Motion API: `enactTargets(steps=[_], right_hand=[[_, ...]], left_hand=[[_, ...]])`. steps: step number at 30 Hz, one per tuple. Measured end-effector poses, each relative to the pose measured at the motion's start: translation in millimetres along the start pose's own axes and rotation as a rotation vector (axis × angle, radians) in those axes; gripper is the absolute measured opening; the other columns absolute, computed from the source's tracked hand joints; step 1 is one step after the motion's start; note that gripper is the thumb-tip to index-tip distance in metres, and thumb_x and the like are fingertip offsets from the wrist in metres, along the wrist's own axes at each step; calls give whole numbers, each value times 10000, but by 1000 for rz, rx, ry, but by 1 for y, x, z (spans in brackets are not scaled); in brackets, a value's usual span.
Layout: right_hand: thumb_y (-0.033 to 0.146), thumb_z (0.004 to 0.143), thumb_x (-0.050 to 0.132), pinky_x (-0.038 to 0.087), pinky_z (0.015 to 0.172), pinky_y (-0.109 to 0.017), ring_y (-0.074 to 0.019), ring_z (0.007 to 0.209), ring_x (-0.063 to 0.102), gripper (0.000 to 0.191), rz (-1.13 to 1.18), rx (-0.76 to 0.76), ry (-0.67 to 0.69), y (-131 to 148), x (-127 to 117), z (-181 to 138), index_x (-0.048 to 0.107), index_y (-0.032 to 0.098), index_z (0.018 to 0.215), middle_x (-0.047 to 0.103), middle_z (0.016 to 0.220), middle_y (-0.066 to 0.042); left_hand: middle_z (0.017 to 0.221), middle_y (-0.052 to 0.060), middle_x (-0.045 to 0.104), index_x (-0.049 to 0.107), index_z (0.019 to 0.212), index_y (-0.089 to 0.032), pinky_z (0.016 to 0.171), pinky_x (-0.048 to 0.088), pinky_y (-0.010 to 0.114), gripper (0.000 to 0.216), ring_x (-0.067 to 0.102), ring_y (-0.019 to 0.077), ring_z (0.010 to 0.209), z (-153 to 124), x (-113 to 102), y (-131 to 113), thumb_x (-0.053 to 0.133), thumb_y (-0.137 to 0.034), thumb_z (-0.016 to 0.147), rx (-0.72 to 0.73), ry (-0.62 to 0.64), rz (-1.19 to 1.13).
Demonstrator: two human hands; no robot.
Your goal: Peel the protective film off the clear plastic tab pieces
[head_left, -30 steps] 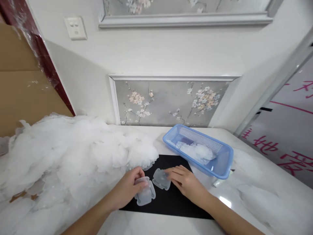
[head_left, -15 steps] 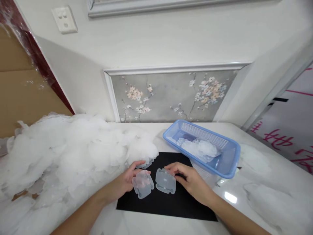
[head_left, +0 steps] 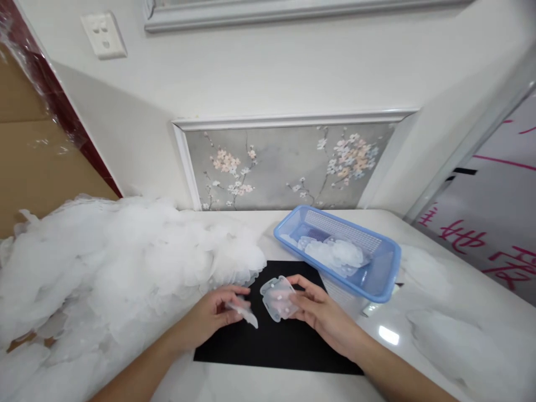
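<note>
My left hand (head_left: pixel 215 315) is closed on a thin translucent plastic piece (head_left: pixel 247 314), seen almost edge-on. Between the fingers and thumb of my right hand (head_left: pixel 316 307) is another translucent plastic piece (head_left: pixel 276 300), squarish with notched, rounded edges and small white dots. Both pieces are held above a black mat (head_left: pixel 272 346), apart from each other. A large heap of similar frosted pieces (head_left: pixel 138 251) lies to the left, its edge close to my left fingertips.
A blue plastic basket (head_left: pixel 393 279) with several translucent pieces inside stands behind my right hand. Under it is a white marbled tabletop (head_left: pixel 435 312). A small pale green object (head_left: pixel 372 308) lies by the basket. Cardboard (head_left: pixel 50 167) leans at the left, near the wall.
The left piece has turned from facing me to nearly edge-on. My right hand has tilted its piece, with the fingers now behind it. The view has shifted slightly.
</note>
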State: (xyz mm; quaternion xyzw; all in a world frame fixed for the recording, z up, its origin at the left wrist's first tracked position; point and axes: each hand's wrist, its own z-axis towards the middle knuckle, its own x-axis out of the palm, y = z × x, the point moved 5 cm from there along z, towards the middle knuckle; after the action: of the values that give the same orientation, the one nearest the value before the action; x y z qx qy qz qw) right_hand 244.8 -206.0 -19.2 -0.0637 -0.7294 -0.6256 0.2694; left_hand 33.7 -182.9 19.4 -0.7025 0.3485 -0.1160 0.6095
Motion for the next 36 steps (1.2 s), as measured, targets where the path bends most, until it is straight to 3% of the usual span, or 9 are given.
enactTargets(steps=[3, 7, 11, 15, 21, 25, 29, 34, 36], right_hand=[[408, 725, 762, 482, 859, -372, -202, 869, 672, 344, 128, 60, -5, -4, 0, 2, 574, 225, 948, 713, 943, -31], [394, 740, 750, 493, 832, -358, -189, 834, 674, 308, 172, 87, -7, -7, -2, 3, 588, 225, 941, 707, 908, -21], [410, 747, 743, 496, 826, -362, -185, 802, 665, 301, 176, 92, 4, -8, -1, 3, 592, 224, 928, 683, 854, -9], [427, 722, 765, 492, 820, -351, -184, 798, 647, 319, 174, 67, -10, -8, -2, 4, 595, 229, 905, 660, 854, -7], [454, 653, 815, 474, 699, -299, -165, 698, 580, 374, 112, 53, -125, -8, -5, 4, 531, 213, 690, 592, 718, 12], [535, 685, 763, 447, 688, -308, -214, 797, 587, 437, -25, 19, -22, -5, 11, 2, 476, 209, 637, 629, 771, -37], [508, 691, 752, 352, 562, -247, -131, 591, 468, 407, -245, -30, -39, -7, 14, 2, 479, 207, 677, 512, 627, 36], [442, 743, 662, 392, 582, -263, -148, 639, 497, 305, -270, -135, -254, -4, -4, 3, 546, 236, 935, 542, 725, 35], [455, 778, 604, 388, 551, -262, -146, 598, 483, 258, -273, -107, -284, -4, -7, 4, 556, 243, 918, 501, 661, 47]], left_hand=[[1353, 95, 542, 723, 901, -189, 991, 422, 398, 276, 514, 298, 1220, 1, 0, -2, 636, -440, 827, 32, -84, 45], [945, 80, 706, 649, 1129, -163, 811, 502, 369, 426, 660, 226, 863, -1, 8, 8, 611, -476, 842, -127, -111, -216], [1095, 105, 689, 590, 1212, -180, 891, 497, 388, 466, 644, 252, 1027, -3, 17, 11, 652, -431, 824, -210, -101, -486], [1142, 157, 670, 529, 1266, -141, 927, 484, 452, 561, 647, 286, 1052, -1, 18, 12, 488, -556, 889, -245, -71, -620], [1199, 183, 641, 471, 1292, -123, 1008, 419, 497, 690, 631, 303, 1096, 2, 20, 11, 358, -666, 882, -205, 18, -683], [1185, 180, 639, 423, 1315, -130, 1013, 409, 473, 714, 626, 286, 1093, 1, 29, 6, 357, -684, 871, -172, 37, -649], [1061, 93, 651, 269, 1403, -237, 923, 450, 426, 671, 633, 225, 953, -1, 32, 3, 329, -666, 890, -93, -13, -283], [980, 67, 541, 509, 1113, -233, 840, 425, 401, 316, 523, 256, 941, -4, -14, -15, 550, -415, 858, 170, -639, 750], [989, 78, 518, 535, 1026, -212, 808, 421, 406, 203, 503, 274, 944, -2, -25, -19, 540, -297, 842, 195, -689, 977]])
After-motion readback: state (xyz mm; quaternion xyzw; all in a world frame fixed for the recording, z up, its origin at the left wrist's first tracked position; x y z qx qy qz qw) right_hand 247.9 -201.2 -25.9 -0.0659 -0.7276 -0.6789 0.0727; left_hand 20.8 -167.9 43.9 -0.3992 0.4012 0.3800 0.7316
